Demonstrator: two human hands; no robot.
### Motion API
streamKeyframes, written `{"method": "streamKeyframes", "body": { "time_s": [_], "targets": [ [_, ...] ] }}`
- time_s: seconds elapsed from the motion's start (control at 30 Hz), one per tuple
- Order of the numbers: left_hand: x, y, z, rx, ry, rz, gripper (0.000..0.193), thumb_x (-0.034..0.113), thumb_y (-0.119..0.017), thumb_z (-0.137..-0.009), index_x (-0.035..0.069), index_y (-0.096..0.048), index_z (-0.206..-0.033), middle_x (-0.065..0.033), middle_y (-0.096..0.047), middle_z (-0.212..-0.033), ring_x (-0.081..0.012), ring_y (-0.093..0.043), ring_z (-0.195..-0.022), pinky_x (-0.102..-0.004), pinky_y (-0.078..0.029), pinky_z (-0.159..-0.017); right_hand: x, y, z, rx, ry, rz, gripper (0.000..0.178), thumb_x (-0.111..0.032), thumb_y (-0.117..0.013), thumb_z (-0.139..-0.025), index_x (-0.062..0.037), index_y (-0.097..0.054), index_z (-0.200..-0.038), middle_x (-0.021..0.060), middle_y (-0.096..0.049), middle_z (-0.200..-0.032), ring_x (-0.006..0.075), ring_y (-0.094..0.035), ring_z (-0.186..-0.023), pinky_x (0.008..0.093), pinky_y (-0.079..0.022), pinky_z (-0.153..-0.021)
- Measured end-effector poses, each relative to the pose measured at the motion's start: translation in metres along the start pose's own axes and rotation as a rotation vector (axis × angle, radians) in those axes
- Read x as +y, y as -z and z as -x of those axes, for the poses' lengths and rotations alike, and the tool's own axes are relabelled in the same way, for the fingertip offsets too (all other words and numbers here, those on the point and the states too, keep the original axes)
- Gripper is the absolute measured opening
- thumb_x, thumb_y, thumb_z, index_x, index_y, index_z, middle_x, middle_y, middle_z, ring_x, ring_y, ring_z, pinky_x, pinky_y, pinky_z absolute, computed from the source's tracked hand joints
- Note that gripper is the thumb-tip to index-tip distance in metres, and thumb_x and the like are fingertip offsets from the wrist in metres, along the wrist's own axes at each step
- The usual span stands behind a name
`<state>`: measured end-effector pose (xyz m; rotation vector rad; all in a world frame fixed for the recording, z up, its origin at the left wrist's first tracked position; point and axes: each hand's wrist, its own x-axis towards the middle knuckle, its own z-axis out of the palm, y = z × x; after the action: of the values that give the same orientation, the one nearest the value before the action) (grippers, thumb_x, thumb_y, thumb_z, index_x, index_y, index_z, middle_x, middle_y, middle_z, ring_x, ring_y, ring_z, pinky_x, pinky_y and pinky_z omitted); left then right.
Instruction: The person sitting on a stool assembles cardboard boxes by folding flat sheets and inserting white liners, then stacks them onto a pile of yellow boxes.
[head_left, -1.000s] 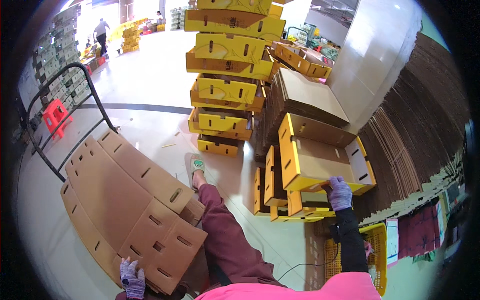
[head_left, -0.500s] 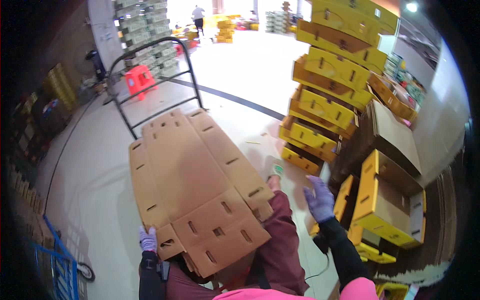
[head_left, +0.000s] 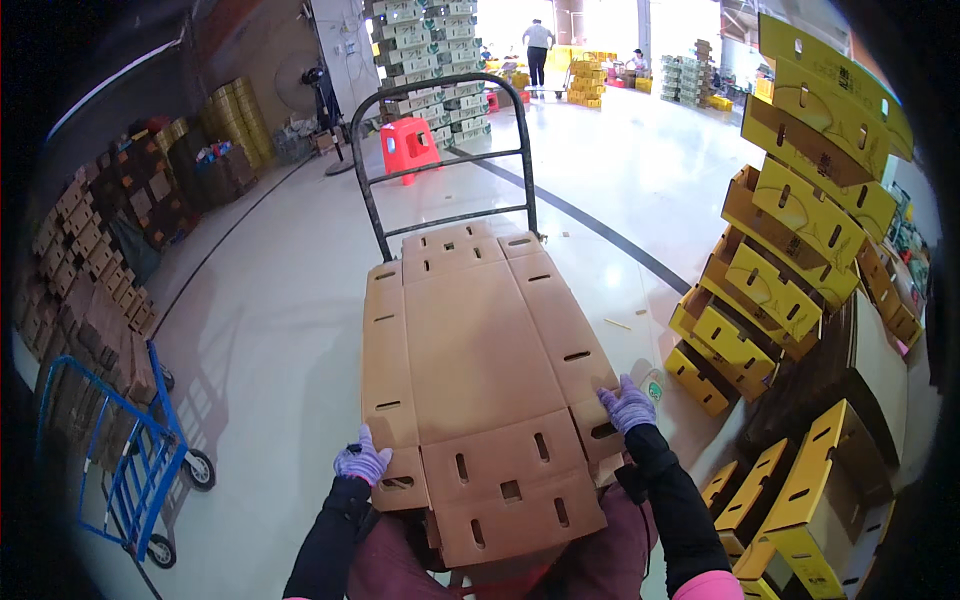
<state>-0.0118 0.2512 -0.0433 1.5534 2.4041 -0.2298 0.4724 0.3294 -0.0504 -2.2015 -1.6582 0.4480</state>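
Brown slotted cardboard box blank (head_left: 480, 340) lies flat at centre, on the near side of the black tubular handle frame (head_left: 450, 166). Our gloved left hand (head_left: 362, 462) touches its near left corner, our right hand (head_left: 629, 405) its near right; we cannot tell whether either clamps. We judge uneven pulling could crease the near end flap (head_left: 500, 520)

- Over to the left, a blue hand truck (head_left: 165, 502) with dark-tyred wheels stands on the pale, shiny floor (head_left: 280, 330).
- Beyond it, brown cartons (head_left: 85, 240) are piled up.
- A red plastic stool (head_left: 410, 135) sits in front of tall stacks of white-and-green boxes (head_left: 400, 50).
- Close by, there's a standing fan (head_left: 297, 85).
- Way back there, a person (head_left: 538, 60) in a white top and dark trousers stands near piled yellow containers (head_left: 587, 85).
- A dark stripe (head_left: 640, 260) slants across the floor.
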Motion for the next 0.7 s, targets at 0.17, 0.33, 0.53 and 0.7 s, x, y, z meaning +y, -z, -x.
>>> {"method": "streamKeyframes", "body": {
  "time_s": [0.17,0.33,0.53,0.7],
  "targets": [
    [0.0,0.031,0.025,0.055,-0.057,0.231,0.098,0.048,-0.074,-0.072,0.006,-0.026,-0.147,-0.0203,-0.056,-0.129,-0.036,-0.058,-0.114,-0.0426,-0.044,-0.099,-0.024,0.039,0.021,-0.029,-0.007,0.134,0.072,-0.038,-0.075,-0.075,-0.0078,-0.046,-0.133,0.0245,-0.058,-0.118,0.0402,-0.059,-0.105,0.0445,-0.047,-0.091],
    [0.043,0.038,0.058,0.325,-0.436,0.367,0.077,0.033,-0.072,-0.074,0.007,-0.041,-0.139,-0.0195,-0.058,-0.126,-0.0328,-0.061,-0.108,-0.0407,-0.049,-0.09,-0.044,0.038,0.056,0.004,0.244,0.109,0.069,-0.019,-0.075,-0.073,-0.0121,-0.044,-0.135,0.0202,-0.057,-0.119,0.0366,-0.063,-0.095,0.044,-0.051,-0.081],
    [0.053,0.064,0.07,0.048,-0.947,0.264,0.05,0.012,-0.065,-0.073,0.008,-0.06,-0.122,-0.0144,-0.065,-0.095,-0.0298,-0.063,-0.089,-0.0381,-0.048,-0.08,-0.026,0.04,0.071,-0.078,0.821,-0.044,0.036,-0.011,-0.059,-0.086,-0.0197,-0.061,-0.121,0.0101,-0.059,-0.12,0.0293,-0.057,-0.11,0.0426,-0.044,-0.094],
    [0.038,0.1,0.07,0.739,-1.341,-0.363,0.016,0.025,-0.066,-0.075,0.014,-0.064,-0.088,-0.0095,-0.06,-0.085,-0.0259,-0.061,-0.079,-0.0424,-0.046,-0.082,-0.015,0.07,0.057,0.325,1.24,0.47,0.023,-0.023,-0.061,-0.08,-0.0246,-0.067,-0.102,0.002,-0.061,-0.109,0.0236,-0.051,-0.119,0.0466,-0.032,-0.107]
  ]
}}
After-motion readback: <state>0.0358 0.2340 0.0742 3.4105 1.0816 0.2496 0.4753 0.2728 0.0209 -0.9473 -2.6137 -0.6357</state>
